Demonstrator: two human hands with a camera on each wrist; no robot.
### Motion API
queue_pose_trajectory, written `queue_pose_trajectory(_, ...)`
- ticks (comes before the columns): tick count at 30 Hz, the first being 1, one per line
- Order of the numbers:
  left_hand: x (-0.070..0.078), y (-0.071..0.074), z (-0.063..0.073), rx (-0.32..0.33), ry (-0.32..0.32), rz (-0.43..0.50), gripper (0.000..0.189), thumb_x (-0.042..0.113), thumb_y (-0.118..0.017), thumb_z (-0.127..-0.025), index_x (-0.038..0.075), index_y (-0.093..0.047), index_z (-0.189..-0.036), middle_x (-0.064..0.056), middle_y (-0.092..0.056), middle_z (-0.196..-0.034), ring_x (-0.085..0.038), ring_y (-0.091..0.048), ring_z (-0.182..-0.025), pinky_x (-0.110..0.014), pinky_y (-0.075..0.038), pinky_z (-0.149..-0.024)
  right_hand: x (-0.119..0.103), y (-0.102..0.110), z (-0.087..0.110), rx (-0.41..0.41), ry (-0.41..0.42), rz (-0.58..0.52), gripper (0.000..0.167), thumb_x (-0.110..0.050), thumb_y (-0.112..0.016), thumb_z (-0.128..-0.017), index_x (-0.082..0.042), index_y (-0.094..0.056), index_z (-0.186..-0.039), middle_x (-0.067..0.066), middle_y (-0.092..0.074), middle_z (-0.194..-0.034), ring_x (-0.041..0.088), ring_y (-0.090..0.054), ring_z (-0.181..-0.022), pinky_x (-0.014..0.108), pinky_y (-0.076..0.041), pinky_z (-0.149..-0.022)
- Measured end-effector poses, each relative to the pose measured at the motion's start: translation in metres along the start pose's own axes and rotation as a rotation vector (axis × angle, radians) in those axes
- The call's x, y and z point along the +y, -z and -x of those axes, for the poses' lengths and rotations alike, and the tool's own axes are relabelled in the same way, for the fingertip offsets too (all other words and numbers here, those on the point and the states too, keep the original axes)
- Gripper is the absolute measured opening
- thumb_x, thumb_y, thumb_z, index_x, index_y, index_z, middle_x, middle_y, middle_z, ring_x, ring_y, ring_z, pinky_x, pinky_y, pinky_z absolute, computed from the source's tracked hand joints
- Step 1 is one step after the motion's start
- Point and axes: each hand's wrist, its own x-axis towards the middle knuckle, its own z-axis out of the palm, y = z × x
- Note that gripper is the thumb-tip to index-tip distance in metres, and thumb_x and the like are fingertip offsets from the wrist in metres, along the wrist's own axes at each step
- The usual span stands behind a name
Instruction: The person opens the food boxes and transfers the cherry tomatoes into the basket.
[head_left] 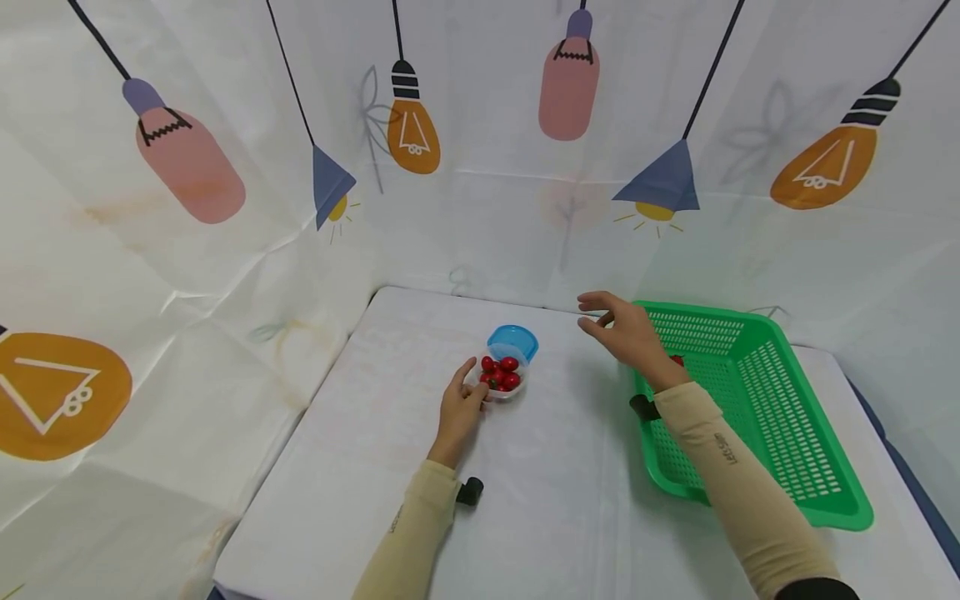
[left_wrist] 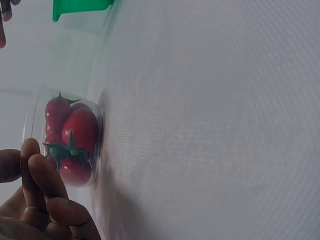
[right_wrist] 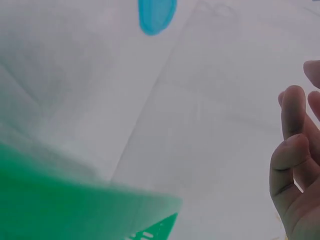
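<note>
A small clear plastic container [head_left: 504, 393] full of red cherry tomatoes [left_wrist: 80, 130] stands on the table, its blue lid [head_left: 513, 340] folded back at the far side. My left hand [head_left: 459, 412] is at the container's left edge, thumb and fingertips pinching its rim; in the left wrist view the fingers [left_wrist: 47, 175] overlap the rim beside green-stemmed tomatoes. My right hand [head_left: 621, 333] is raised over the far left corner of the green basket [head_left: 817, 417], fingers parted and holding nothing. A bit of red [head_left: 678, 360] shows in the basket behind the right wrist.
The perforated green basket takes up the right side of the white-covered table [head_left: 555, 483]. Behind and to the left hang white sheets [head_left: 487, 225] printed with lamps and bulbs. Both wrists carry small black cameras.
</note>
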Motion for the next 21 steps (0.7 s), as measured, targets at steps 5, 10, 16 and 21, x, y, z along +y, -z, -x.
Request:
queue_pose_trajectory(5,-0.001,0.001,-0.002,0.001,0.01,-0.003,0.056,0.014,-0.058,-0.099,0.018,-0.045,-0.153,-0.013,-0.071,-0.086,-0.026,-0.064,-0.075,-0.026,-0.05,-0.068,-0.011,-0.013,-0.004,-0.046,-0.002,0.013,0.042,-0.024,-0.069,-0.098,-0.01,-0.061,-0.137,0.012,-0.066,-0.13,0.028,-0.066,-0.094,0.043,-0.055,-0.075)
queue_pose_trajectory(10,-0.001,0.001,-0.003,0.001,0.011,-0.009,0.056,0.014,-0.058,-0.099,0.015,-0.044,-0.154,-0.011,-0.07,-0.085,-0.021,-0.062,-0.072,-0.025,-0.05,-0.066,-0.023,-0.029,-0.01,-0.107,-0.003,0.024,0.041,-0.022,-0.07,-0.097,-0.011,-0.063,-0.136,0.01,-0.068,-0.128,0.026,-0.065,-0.094,0.038,-0.056,-0.072)
queue_pose_trajectory(16,0.0,0.001,-0.002,-0.006,-0.002,0.001,0.055,0.012,-0.059,-0.1,0.017,-0.045,-0.153,-0.016,-0.07,-0.086,-0.021,-0.061,-0.07,-0.027,-0.05,-0.067,-0.031,-0.05,-0.014,-0.161,0.059,0.052,0.037,-0.02,-0.072,-0.095,-0.011,-0.067,-0.131,0.007,-0.071,-0.123,0.022,-0.066,-0.088,0.035,-0.055,-0.068)
queue_pose_trajectory(21,-0.003,0.001,-0.004,-0.013,-0.019,0.012,0.056,0.012,-0.06,-0.1,0.015,-0.045,-0.153,-0.018,-0.07,-0.086,-0.02,-0.06,-0.068,-0.027,-0.05,-0.066,-0.033,-0.067,-0.016,-0.211,0.074,0.083,0.039,-0.017,-0.074,-0.094,-0.011,-0.067,-0.131,0.008,-0.071,-0.122,0.022,-0.066,-0.087,0.035,-0.056,-0.069)
